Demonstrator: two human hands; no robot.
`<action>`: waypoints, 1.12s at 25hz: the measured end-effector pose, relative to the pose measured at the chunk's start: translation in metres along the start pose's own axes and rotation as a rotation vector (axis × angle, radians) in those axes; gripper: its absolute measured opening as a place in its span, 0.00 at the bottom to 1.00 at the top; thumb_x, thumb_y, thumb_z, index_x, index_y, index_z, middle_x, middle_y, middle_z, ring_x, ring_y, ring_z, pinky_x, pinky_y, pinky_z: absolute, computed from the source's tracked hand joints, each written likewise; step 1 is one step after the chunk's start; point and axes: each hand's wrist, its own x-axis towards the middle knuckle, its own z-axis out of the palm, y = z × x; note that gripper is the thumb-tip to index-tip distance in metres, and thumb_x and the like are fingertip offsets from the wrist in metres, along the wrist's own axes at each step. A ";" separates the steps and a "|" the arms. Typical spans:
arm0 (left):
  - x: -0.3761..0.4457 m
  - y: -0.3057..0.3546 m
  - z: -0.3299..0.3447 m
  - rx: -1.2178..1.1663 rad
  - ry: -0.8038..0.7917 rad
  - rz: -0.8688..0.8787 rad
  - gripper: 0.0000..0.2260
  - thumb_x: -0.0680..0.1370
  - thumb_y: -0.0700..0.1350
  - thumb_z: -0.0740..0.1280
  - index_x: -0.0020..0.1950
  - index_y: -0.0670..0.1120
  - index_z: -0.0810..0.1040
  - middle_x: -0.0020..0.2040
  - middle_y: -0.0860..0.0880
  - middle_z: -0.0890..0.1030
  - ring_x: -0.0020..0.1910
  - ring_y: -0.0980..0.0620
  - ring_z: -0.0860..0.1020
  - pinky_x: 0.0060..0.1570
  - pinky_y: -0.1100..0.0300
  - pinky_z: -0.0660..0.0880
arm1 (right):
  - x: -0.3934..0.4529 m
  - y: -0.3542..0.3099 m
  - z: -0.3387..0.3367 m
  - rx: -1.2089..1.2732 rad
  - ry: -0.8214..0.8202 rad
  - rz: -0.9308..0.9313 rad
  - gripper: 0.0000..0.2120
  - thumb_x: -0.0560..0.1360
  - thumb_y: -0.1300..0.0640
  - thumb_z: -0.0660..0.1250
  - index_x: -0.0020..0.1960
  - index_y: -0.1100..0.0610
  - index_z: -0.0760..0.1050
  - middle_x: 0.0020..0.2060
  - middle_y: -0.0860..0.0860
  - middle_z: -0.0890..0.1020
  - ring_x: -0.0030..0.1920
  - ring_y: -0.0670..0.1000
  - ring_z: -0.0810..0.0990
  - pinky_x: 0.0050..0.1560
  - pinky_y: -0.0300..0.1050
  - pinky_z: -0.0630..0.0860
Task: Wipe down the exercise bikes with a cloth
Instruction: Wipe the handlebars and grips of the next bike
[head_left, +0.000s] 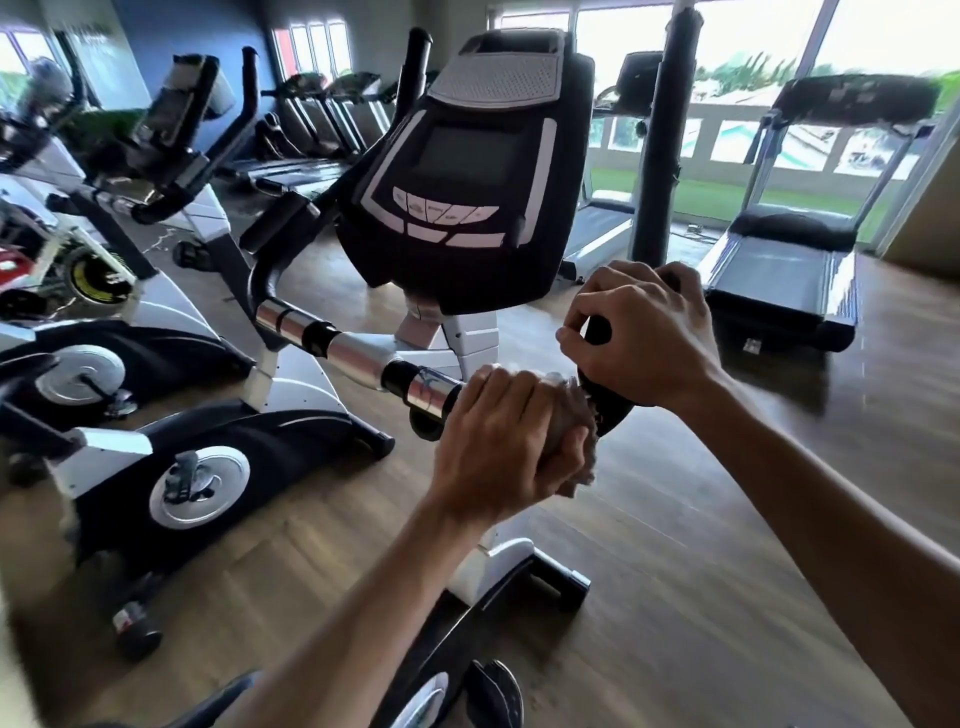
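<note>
Gym floor, wood-look planks (675, 545), big windows (753, 47) at the back with grass and a low wall outside. Treadmill (779, 260) on the right near the glass, more treadmills (322, 104) along the far blue wall. Black upright post (667, 140) stands between the console and the right treadmill.

Nearest exercise bike (467, 218) fills centre frame: black console (467, 171) with dark screen and a row of pale buttons, white mast below it, black base running off the bottom edge. Handlebar (358, 358) crosses left to right, chrome sections alternating with black grips.

Left hand (498, 441) has fingers curled tight around a pale, crumpled cloth (576, 431), wrapped over the handlebar just right of the last chrome section. Cloth edge sticks out on the right side of the fist, touching the black grip.

Right hand (644, 338) grips the black curved end of the handlebar, fingers wrapped over the top, thumb and index finger close together on the inner side. The two hands sit just beside each other, cloth between them.

Second bike (171, 452) to the left, parallel, silver flywheel disc and pedal visible. Further bikes (78, 249) beyond it, blurred; one has a yellow-ringed wheel. Frame edges motion-blurred, detail there unreadable.
</note>
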 end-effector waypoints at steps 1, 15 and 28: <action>0.002 0.009 0.000 0.019 0.015 -0.085 0.17 0.81 0.54 0.61 0.54 0.41 0.80 0.49 0.43 0.81 0.50 0.42 0.77 0.60 0.46 0.72 | 0.000 -0.001 0.000 -0.001 -0.005 0.009 0.09 0.75 0.42 0.68 0.43 0.45 0.82 0.52 0.40 0.81 0.64 0.48 0.75 0.68 0.53 0.55; 0.010 0.042 0.001 0.012 -0.049 -0.223 0.21 0.83 0.58 0.57 0.55 0.43 0.79 0.47 0.44 0.81 0.49 0.45 0.77 0.59 0.48 0.71 | -0.004 -0.004 0.000 -0.090 -0.039 0.018 0.16 0.74 0.39 0.59 0.45 0.45 0.83 0.53 0.39 0.80 0.64 0.46 0.74 0.69 0.56 0.59; -0.002 -0.055 0.003 -0.316 0.043 0.271 0.19 0.82 0.54 0.64 0.61 0.39 0.79 0.52 0.42 0.82 0.50 0.44 0.79 0.52 0.47 0.76 | -0.019 -0.013 0.007 -0.121 -0.044 0.060 0.18 0.80 0.42 0.55 0.56 0.42 0.82 0.71 0.40 0.74 0.79 0.47 0.60 0.80 0.57 0.50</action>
